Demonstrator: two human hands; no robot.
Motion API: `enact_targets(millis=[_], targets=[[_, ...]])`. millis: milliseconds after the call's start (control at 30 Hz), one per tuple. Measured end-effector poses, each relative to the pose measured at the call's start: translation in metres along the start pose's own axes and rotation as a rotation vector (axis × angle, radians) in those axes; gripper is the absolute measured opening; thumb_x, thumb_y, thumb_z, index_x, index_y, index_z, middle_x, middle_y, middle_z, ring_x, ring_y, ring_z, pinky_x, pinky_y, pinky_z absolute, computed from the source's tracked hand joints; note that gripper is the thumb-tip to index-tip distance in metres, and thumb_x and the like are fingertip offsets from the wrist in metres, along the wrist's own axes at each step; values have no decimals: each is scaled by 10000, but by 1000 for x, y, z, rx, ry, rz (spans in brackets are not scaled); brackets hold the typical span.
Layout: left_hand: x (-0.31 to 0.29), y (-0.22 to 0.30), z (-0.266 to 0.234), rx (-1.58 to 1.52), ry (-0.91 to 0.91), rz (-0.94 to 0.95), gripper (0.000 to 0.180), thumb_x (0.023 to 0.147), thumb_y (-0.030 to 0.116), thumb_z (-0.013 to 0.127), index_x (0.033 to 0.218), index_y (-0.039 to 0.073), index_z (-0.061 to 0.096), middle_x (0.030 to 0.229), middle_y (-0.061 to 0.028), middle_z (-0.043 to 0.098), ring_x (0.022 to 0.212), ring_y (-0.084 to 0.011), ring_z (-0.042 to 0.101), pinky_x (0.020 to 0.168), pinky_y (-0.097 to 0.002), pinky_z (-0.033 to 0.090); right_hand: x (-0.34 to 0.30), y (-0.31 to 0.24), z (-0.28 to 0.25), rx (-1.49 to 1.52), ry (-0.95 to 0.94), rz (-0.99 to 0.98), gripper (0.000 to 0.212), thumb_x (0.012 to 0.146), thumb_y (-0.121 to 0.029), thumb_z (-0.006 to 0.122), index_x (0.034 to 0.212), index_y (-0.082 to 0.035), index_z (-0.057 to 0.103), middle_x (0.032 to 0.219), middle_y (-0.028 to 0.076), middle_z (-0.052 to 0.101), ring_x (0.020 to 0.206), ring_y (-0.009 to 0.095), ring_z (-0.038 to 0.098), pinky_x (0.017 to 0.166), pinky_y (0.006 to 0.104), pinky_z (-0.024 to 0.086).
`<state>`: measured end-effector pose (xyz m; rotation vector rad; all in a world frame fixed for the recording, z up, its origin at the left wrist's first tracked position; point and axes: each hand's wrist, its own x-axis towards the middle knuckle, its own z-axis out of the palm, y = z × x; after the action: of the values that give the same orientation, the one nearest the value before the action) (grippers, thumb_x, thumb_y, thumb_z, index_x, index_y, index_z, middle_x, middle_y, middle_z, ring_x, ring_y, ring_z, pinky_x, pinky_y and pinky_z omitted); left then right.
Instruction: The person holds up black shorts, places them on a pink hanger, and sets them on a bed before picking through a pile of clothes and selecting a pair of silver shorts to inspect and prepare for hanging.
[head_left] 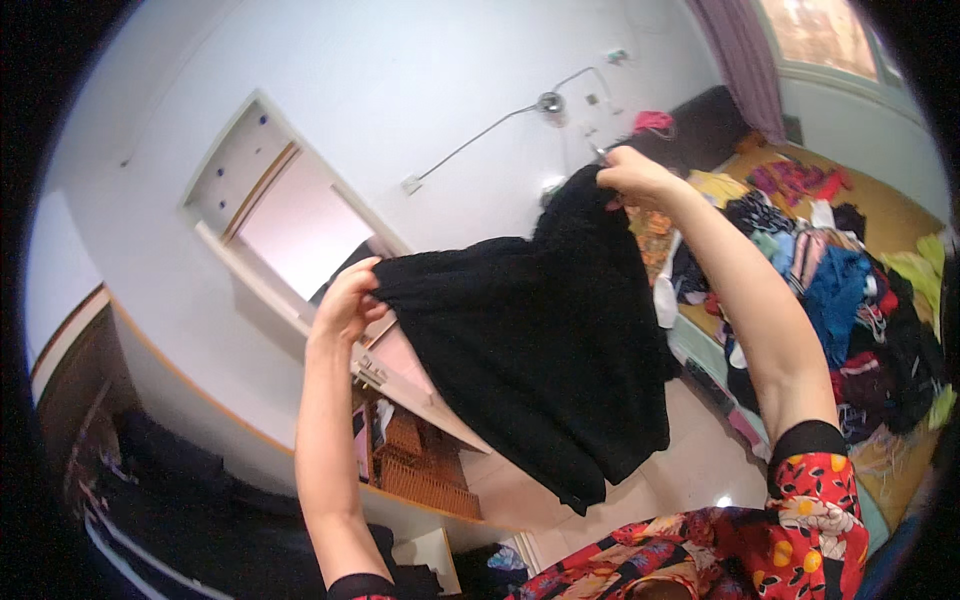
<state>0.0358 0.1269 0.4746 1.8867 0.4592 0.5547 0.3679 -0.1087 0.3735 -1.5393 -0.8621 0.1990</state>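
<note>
A black garment (530,340) hangs stretched out in the air in front of me; its exact kind I cannot make out. My left hand (348,302) is closed on its upper left corner, fingers pinching the cloth. Higher up and to the right, my right hand (638,178) grips the other upper corner. Between the two hands the top edge dips, and the cloth falls to an uneven lower edge above the tiled floor.
A bed (895,200) on the right bears a large heap of mixed clothes (835,285). To the left stand a mirror in a white frame (290,220) and a wicker basket-like unit (425,485). A purple curtain (745,70) hangs beside the window.
</note>
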Motion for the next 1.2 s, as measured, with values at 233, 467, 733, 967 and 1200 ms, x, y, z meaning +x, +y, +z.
enact_targets(millis=[233,467,733,967,1200], targets=[[-15,-2,22,396,-37,-4,230,732,27,602,956,-24,598,789,-86,625,622,-119,616,460,-220,494,1,-17,12,-406,151,-378,270,619,16,568,882,74,560,770,151,604,725,221,603,641,345,495],[-1,-15,-36,1011,484,23,138,659,135,600,713,9,619,653,-122,624,636,-233,640,593,-340,504,14,-34,-35,-912,219,-307,295,646,-7,558,924,-30,655,928,194,653,909,324,630,798,392,495],[-8,11,-48,602,245,-37,62,733,3,513,731,62,531,560,31,430,431,-77,418,373,-244,265,43,-22,-76,-794,259,-120,295,669,-104,548,937,-53,660,923,208,653,927,347,629,802,406,490],[-12,46,-43,445,82,-145,172,760,-8,496,855,42,630,560,57,483,389,-37,383,336,-207,244,57,-15,-85,-775,229,6,345,696,-122,489,973,16,641,1027,279,613,1017,380,594,887,420,450],[-24,60,-33,493,73,-120,193,789,26,515,925,21,651,576,50,520,390,-30,403,332,-203,249,66,3,-73,-736,238,16,365,692,-112,480,974,71,623,998,300,618,975,394,615,832,441,475]])
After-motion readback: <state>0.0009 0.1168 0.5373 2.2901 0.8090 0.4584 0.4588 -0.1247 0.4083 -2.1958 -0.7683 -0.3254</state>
